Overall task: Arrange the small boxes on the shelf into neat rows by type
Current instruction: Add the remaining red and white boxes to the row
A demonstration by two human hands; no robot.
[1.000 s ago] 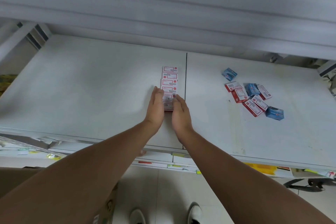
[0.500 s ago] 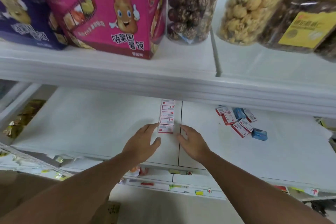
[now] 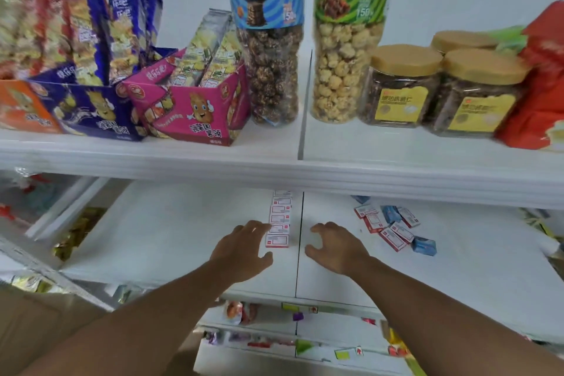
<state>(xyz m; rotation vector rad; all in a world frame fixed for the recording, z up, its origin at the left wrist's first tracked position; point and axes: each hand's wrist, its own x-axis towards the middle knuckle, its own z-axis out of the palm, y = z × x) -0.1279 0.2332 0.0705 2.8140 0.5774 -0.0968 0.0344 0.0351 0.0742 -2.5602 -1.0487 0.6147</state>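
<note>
- The lower shelf [image 3: 183, 241] is a broad white board with a dark seam [image 3: 300, 241] running front to back down its middle; the upper shelf's front lip [image 3: 274, 171] hangs over its back part and hides what lies deepest.
- Left of the seam the board lies bare out to its left edge; right of the seam bare white surface runs along the front at 5 o'clock.
- A row of red-and-white boxes [image 3: 279, 220] lies end to end just left of the seam, its far end slipping under the lip.
- At 2 o'clock from the row, well apart from it, a loose heap of red-and-white boxes [image 3: 386, 227] sits mixed with blue boxes [image 3: 423, 246], tilted every which way.
- The left hand [image 3: 241, 250] hovers palm down at the row's near left, fingers spread and gently bent, fingertips just at the nearest box; I can't tell whether they touch. It grips nothing.
- The right hand [image 3: 334, 249] sits just across the seam, fingers loosely curled over the board, holding nothing.
- Both forearms reach in from 6 o'clock.
- On the upper shelf, a pink carton [image 3: 195, 113] and a purple carton [image 3: 91, 113] hold upright snack packets; two tall popcorn tubes [image 3: 271, 70] and lidded jars [image 3: 403, 85] stand to the right.
</note>
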